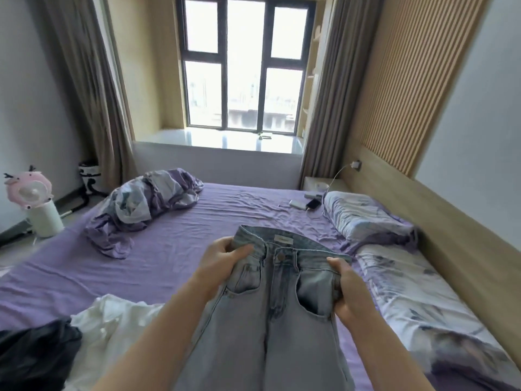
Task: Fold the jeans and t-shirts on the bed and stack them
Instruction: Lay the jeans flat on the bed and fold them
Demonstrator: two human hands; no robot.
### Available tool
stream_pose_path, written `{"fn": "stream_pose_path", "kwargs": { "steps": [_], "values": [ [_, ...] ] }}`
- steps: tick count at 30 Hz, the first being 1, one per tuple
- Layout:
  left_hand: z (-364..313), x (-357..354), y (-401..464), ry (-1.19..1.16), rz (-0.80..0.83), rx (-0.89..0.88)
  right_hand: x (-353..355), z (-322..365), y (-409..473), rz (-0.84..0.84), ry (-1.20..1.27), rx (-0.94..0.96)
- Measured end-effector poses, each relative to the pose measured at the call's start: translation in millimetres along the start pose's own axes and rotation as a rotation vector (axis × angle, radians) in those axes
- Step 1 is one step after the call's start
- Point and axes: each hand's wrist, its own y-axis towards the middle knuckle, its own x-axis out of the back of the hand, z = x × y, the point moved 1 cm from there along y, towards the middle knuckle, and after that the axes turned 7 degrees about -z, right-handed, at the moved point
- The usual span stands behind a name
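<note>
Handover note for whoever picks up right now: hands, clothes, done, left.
Left hand grips the jeans at the waistband's left side; right hand grips the right side. Jeans held up front-facing, unfolded, button fastened.
White garment and black garment lie crumpled on the purple bed sheet, lower left.
Done: nothing folded, no stack visible.
Left: fold the jeans, fold both garments, stack them.

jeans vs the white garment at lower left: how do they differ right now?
The jeans are light blue denim; the white garment is thin white cloth. The jeans are held up by the waistband, left hand and right hand gripping either side, while the white garment lies untouched on the bed. The jeans hang spread and fairly flat; the white garment is crumpled. Neither is folded yet.
</note>
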Motion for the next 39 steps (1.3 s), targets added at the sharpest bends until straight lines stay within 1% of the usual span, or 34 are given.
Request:
{"fn": "stream_pose_path", "kwargs": {
  "steps": [3, 6, 10, 12, 14, 17, 20, 23, 25, 28, 29, 30, 31, 33, 34, 35, 36, 37, 39],
  "values": [
    [-51.3, -9.9, -5.5, -0.059, -0.035, -0.089, -26.6, 40.3, -20.0, 0.036, -0.032, 0.142],
    [-99.4, -23.5, -12.1, -0.092, -0.032, -0.158, -56.7, 75.8, -45.4, 0.112, -0.127, 0.337],
    [-156.9, -44.7, -24.2, -0.034, 0.001, -0.351, -95.1, 111.2, -79.7, 0.250, -0.231, 0.523],
    [-179.4, -52.7, -28.0, 0.008, -0.014, -0.455, -108.2, 123.5, -91.7, 0.258, -0.238, 0.605],
    [-196.2, -55.7, -29.9, 0.025, -0.047, -0.515, -116.0, 133.0, -99.5, 0.260, -0.243, 0.675],
    [-213.3, -55.3, -29.8, 0.027, -0.068, -0.561, -123.3, 143.2, -108.4, 0.310, -0.272, 0.771],
    [-227.0, -56.0, -29.9, -0.018, -0.028, -0.547, -129.0, 149.8, -113.9, 0.360, -0.299, 0.820],
    [-237.3, -56.3, -29.6, -0.044, 0.064, -0.513, -133.0, 152.7, -117.0, 0.411, -0.342, 0.883],
    [-240.2, -57.4, -30.1, -0.016, 0.127, -0.504, -132.9, 152.4, -117.3, 0.485, -0.365, 0.942],
    [-237.8, -55.7, -25.8, -0.005, 0.049, -0.554, -130.4, 150.5, -113.1, 0.586, -0.414, 1.006],
    [-235.8, -54.1, -23.7, -0.031, 0.036, -0.561, -128.9, 149.4, -109.4, 0.573, -0.455, 1.049],
    [-233.3, -52.4, -21.6, -0.054, 0.044, -0.560, -126.5, 148.0, -104.8, 0.517, -0.499, 1.108],
    [-230.6, -50.7, -19.5, -0.067, 0.069, -0.556, -123.0, 146.9, -99.4, 0.422, -0.527, 1.176],
    [-224.6, -45.8, -13.9, -0.067, 0.134, -0.546, -112.9, 147.6, -86.6, 0.156, -0.563, 1.285],
    [-222.0, -42.6, -10.6, -0.077, 0.167, -0.534, -107.4, 149.6, -80.4, 0.038, -0.595, 1.304],
    [-220.2, -39.0, -7.7, -0.101, 0.205, -0.518, -102.2, 152.3, -74.3, -0.032, -0.611, 1.283],
    [-218.9, -35.2, -5.5, -0.135, 0.249, -0.501, -97.7, 155.5, -67.7, -0.029, -0.597, 1.207],
    [-217.9, -31.7, -3.3, -0.165, 0.295, -0.483, -94.2, 158.3, -62.6, 0.046, -0.545, 1.075],
    [-216.2, -25.1, 0.0, -0.187, 0.377, -0.453, -90.1, 159.5, -56.5, 0.289, -0.373, 0.760]
  ]
}}
